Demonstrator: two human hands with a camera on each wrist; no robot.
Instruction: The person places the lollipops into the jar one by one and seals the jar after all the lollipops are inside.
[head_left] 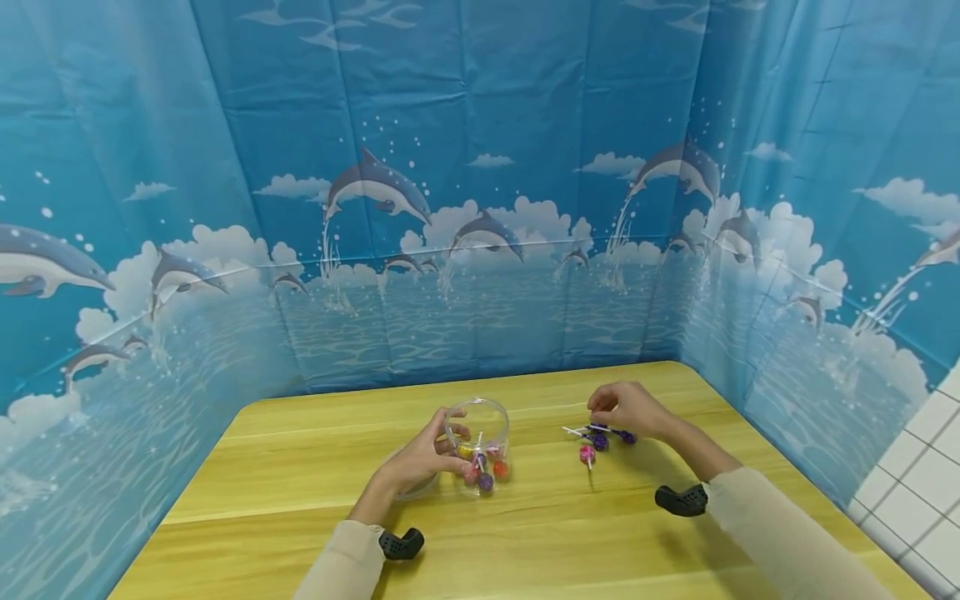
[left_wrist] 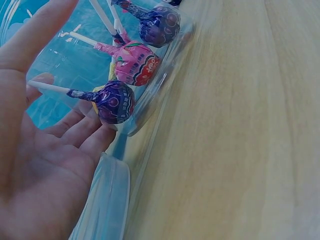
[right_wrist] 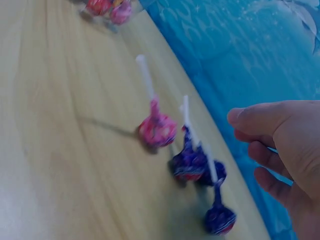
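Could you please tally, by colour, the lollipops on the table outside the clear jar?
Purple lollipops: 3
Pink lollipop: 1
Total: 4

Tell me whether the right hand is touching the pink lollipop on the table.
Apart. The right wrist view shows it: the tabletop and blue curtain show through a gap between the right hand and the pink lollipop.
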